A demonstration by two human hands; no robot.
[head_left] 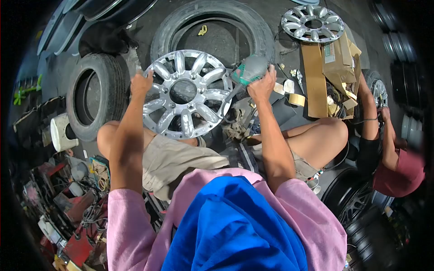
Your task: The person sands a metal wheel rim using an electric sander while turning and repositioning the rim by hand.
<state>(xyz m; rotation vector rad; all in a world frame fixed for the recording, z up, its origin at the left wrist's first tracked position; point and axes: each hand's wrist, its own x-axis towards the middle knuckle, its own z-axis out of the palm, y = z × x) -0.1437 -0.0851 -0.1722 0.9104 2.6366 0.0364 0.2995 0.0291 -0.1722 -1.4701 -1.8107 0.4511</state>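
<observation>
A silvery wheel face with several broad spokes and a round centre hole lies tilted in front of my crossed legs, partly against a tire. My left hand is closed on its upper left edge. My right hand grips a dusty green and grey power sander at the wheel's right edge. The sander's underside is hidden, so I cannot tell whether it touches the metal. A dark cord or hose runs down from the sander beside the wheel.
Another tire stands at left near a dark animal. A second wheel face rests by a cardboard box and a tape roll. At right, a co-worker's arms reach toward another wheel. Tools and cables clutter the lower left.
</observation>
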